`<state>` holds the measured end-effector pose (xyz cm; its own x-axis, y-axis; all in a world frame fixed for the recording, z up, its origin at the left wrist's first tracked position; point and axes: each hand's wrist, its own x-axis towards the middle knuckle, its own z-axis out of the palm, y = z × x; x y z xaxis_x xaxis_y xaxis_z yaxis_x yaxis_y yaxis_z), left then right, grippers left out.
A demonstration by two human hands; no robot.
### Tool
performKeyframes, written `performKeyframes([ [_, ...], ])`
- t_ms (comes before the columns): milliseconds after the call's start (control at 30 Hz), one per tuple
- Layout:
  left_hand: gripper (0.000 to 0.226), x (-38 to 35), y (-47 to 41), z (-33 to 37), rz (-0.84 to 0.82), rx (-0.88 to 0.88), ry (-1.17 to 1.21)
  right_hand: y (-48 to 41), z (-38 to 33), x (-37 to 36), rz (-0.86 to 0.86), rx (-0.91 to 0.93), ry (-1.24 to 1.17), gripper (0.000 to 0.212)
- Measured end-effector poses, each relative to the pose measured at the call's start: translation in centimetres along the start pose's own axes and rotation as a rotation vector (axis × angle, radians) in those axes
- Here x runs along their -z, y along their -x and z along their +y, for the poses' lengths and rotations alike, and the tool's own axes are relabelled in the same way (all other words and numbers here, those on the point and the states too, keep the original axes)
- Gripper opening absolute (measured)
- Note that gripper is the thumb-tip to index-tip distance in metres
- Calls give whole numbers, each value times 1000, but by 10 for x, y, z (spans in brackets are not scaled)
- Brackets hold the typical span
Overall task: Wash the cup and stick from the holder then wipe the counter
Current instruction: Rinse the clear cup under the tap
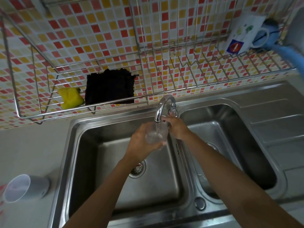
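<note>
A clear cup [156, 134] sits under the chrome tap spout [160, 111], above the left sink basin [148, 186]. My left hand [141, 143] wraps around the cup from the left and holds it. Water seems to run into the cup. My right hand [176, 127] reaches past the cup to the tap handle [173, 108], with its fingers touching the handle. A grey holder [27, 188] lies tilted on the counter [29, 145] at the lower left. No stick is in sight.
A wire rack [102, 104] on the tiled wall carries a yellow sponge [70, 97] and a dark cloth [109, 87]. To the right, a dish rack [213, 74] holds a white box [243, 35] and a blue mug [264, 37]. The right basin [238, 145] lies beside the drainboard.
</note>
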<state>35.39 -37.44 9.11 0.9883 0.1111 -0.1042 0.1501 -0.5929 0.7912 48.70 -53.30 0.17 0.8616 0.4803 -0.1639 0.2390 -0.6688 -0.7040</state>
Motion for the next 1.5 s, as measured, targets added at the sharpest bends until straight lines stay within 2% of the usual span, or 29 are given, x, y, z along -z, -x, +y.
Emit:
performKeyframes([
  [100,74,6,-3,-5,49,23,-3,5,-4,2,-33,-80,13,51],
  [167,76,7,-3,-2,-5,-16,-37,5,-5,4,-23,-99,95,53],
  [267,79,2,1,1,-110,-80,-83,4,-4,4,-25,-100,82,51],
  [433,76,-1,1,-2,-57,-71,-29,4,-7,5,-12,-131,84,49],
  [567,82,4,1,-6,-104,-91,-88,3,-5,0,4,-92,39,42],
  [700,83,6,0,-9,-85,-106,-111,4,-1,-4,123,-64,-43,23],
  [800,83,4,1,-12,-62,-154,-146,3,-4,2,299,-92,-187,6],
  [933,82,1,0,-11,-36,-176,-98,5,3,13,461,-148,-385,3],
  [1033,79,-1,-1,-10,-23,-170,-45,8,8,14,486,-178,-541,9],
  [1267,79,-9,-5,-8,-27,-158,-2,5,7,11,494,-195,-463,7],
  [1500,78,3,1,-11,54,-162,39,8,-6,10,519,-278,-344,12],
])
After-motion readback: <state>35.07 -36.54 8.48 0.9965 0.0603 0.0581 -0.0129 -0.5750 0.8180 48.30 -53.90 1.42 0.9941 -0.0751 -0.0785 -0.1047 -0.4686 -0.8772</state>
